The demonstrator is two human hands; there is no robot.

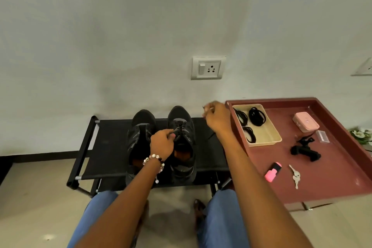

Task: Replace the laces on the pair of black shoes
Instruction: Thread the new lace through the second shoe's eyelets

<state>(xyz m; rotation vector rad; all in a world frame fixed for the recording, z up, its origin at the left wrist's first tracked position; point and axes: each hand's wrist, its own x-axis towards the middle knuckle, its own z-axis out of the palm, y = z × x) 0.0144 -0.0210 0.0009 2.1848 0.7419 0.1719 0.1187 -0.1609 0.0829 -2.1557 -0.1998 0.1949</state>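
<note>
Two black shoes (161,143) on a rack (108,143) (maroon table (332,177) beside).

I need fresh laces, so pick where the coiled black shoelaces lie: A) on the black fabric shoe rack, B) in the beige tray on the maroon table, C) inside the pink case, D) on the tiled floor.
B: three coiled black shoelaces lie inside the shallow beige tray on the maroon table.

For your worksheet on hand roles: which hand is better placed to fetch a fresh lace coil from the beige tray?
Right. The right hand is raised just beside the beige tray with its lace coils, while the left hand pinches the lacing on the right-side shoe.
</note>
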